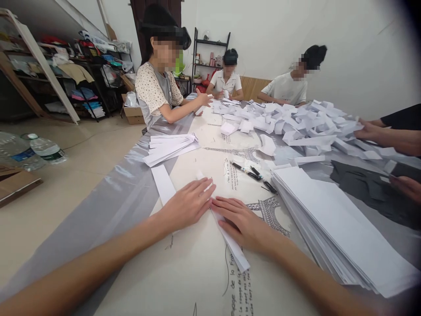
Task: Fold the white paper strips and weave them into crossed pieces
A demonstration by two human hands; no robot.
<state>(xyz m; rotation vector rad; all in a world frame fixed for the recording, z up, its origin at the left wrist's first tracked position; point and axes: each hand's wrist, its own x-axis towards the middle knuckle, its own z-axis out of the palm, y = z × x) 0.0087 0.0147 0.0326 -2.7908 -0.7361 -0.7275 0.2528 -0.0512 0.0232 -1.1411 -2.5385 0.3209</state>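
Left hand: the left hand [187,204] lies flat, fingers spread, pressing the upper part of a folded paper strip [230,243].
Right hand: the right hand [241,224] lies flat too, fingers together, grip holding nothing, palm down on the strip's middle.
Strip: narrow, white, on the worktop [197,272] just in front of the person, running diagonally under both hands.
Nearby: a second strip [163,184] lies left; a paper stack [335,228] sits right; pens [251,172] lie beyond.
Far side: a folded paper pile [296,123].
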